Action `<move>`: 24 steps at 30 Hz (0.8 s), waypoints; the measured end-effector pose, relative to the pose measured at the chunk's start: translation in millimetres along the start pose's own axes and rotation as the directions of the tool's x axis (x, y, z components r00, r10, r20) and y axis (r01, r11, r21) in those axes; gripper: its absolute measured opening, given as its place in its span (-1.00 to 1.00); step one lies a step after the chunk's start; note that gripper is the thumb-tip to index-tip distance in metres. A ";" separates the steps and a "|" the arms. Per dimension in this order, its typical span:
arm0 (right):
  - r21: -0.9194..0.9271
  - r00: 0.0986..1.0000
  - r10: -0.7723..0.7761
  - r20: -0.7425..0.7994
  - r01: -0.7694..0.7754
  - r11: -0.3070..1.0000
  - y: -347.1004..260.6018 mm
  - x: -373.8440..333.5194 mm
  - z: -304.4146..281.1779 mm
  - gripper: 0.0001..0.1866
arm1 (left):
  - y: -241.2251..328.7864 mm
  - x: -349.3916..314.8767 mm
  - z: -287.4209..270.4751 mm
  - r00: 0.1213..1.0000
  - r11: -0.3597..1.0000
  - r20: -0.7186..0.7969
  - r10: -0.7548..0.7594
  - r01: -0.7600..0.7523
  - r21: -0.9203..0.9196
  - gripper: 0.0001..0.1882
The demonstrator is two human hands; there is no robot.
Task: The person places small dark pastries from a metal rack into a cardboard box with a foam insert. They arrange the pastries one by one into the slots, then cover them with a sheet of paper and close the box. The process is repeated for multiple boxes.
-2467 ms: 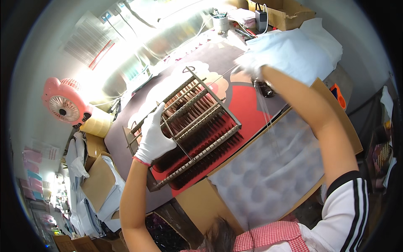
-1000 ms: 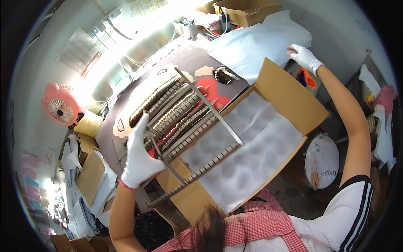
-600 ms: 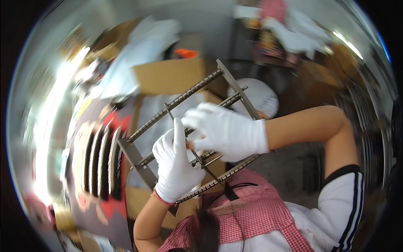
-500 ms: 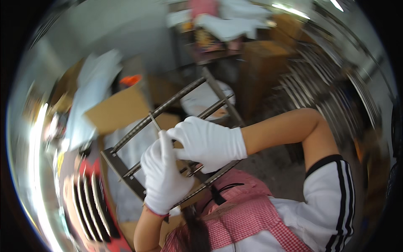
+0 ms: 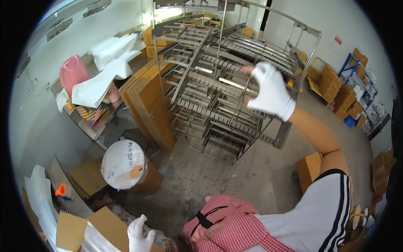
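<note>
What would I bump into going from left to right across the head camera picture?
Pink bag → left hand in a white glove → black strap on the checked apron → right hand in a white glove → brown box on the floor → blue shelf.

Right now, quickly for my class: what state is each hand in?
Left hand: open, nothing visible in it.
Right hand: open, fingers spread in front of metal racks; contact unclear.
</note>
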State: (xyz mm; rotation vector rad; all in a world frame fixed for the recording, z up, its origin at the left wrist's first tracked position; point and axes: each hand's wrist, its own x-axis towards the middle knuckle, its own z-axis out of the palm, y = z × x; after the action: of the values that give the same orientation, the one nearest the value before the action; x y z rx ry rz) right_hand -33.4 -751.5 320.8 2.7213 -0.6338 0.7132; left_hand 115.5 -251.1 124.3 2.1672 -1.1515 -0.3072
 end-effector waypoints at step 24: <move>0.052 0.772 -0.436 0.462 0.468 0.882 39.0 246.8 -2.9 -0.49 | 32.1 78.6 97.5 0.998 0.984 -0.017 0.062 -0.064 -0.165 -0.45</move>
State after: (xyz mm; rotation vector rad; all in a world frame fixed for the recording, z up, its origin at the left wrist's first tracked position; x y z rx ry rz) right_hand 140.7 -869.6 455.6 2.8200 -0.0535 -0.0843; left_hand 93.6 -370.1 78.5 1.9820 -1.1448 -0.3492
